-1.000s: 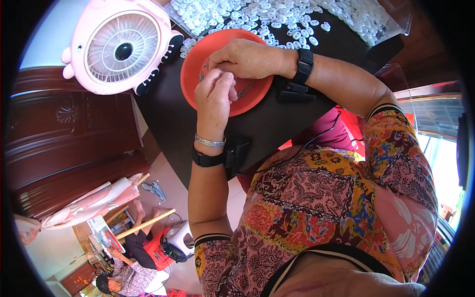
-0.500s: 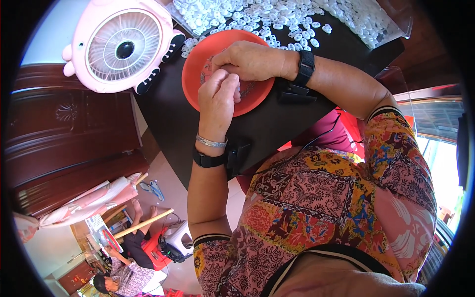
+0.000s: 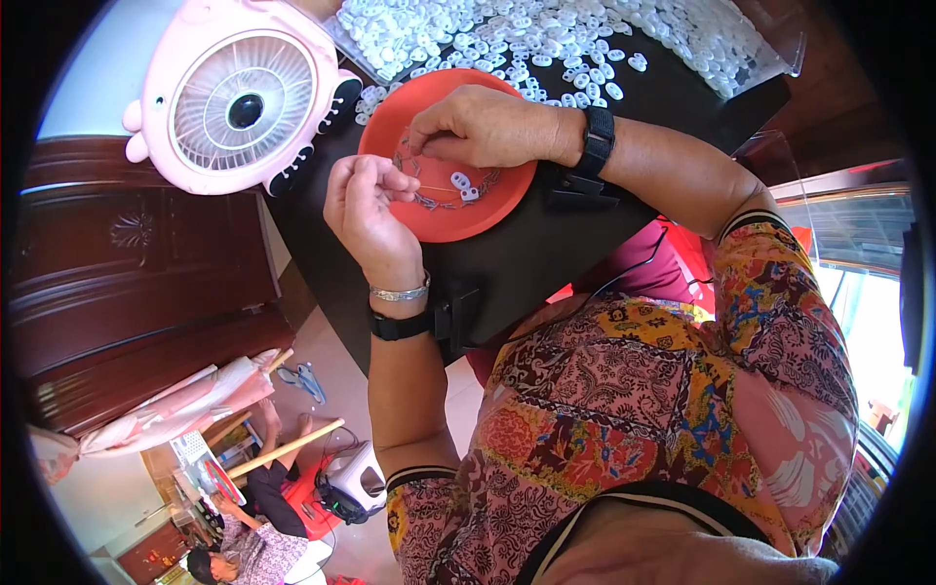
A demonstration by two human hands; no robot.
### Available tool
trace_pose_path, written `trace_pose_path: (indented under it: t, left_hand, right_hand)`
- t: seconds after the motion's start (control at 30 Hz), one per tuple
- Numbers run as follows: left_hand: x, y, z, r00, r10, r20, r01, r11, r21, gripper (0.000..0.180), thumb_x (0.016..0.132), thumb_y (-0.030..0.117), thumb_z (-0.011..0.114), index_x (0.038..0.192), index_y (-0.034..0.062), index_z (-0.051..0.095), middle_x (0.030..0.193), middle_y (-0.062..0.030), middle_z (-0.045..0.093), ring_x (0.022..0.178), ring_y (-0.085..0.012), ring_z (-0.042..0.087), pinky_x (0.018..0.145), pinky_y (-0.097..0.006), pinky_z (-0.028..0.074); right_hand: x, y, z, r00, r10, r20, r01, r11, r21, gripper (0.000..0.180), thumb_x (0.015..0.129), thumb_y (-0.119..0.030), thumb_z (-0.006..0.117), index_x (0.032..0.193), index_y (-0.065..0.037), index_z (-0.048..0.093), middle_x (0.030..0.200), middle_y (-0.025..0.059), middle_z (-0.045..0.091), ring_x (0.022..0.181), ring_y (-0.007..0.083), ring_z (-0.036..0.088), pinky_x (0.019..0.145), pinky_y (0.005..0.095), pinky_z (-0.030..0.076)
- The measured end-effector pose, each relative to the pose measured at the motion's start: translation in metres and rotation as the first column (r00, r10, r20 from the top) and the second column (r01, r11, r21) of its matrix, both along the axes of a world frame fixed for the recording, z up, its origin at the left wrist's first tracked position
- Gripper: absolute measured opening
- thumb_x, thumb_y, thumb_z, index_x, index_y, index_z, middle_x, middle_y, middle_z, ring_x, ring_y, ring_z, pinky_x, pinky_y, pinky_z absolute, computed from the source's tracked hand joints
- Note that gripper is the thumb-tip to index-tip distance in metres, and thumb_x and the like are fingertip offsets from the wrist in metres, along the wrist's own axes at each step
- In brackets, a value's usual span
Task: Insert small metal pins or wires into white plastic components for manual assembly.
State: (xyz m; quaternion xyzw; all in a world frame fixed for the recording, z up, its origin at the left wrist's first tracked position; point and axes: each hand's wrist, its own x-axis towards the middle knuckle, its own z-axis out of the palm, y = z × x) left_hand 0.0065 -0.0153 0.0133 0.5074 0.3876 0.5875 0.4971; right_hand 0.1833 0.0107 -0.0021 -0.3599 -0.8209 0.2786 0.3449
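The head-worn fisheye looks steeply down at both hands from above

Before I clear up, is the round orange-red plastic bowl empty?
Not empty: small slender grey pieces lie inside the bowl; two white oval plastic pieces show within its rim.

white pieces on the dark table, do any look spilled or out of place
Possibly: several loose white pieces lie strewn on the dark table, apart from the larger heap, some close to the orange bowl. The uneven scatter looks like spillage, but may be intentional; any damage is too small to tell.
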Motion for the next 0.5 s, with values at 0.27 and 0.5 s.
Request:
trace_pose_path:
  t: [0.27,0.5]
  left_hand:
    - [-0.004,0.001,-0.002,0.998,0.035,0.057,-0.035,0.999,-0.001,0.018,0.090,0.014,0.048,0.079,0.0008,0.053,0.066,-0.0060,0.056,0.055,-0.0141,0.054,0.054,-0.024,0.043]
    - [-0.004,0.004,-0.006,0.998,0.037,0.045,-0.033,0.997,-0.074,0.018,0.089,0.015,0.049,0.077,0.0022,0.054,0.065,-0.0056,0.055,0.054,-0.0133,0.054,0.053,-0.023,0.042]
  right_hand:
    - [0.000,-0.012,0.009,0.929,0.229,0.290,-0.277,0.951,0.135,0.021,0.074,-0.018,0.069,0.090,-0.006,0.064,0.093,0.0089,0.058,0.093,0.0308,0.058,0.075,0.0403,0.048]
    - [0.001,-0.014,0.008,0.891,0.152,0.428,-0.251,0.950,0.185,0.013,0.074,-0.014,0.066,0.084,-0.006,0.062,0.087,0.0083,0.056,0.088,0.0287,0.058,0.073,0.0415,0.048]
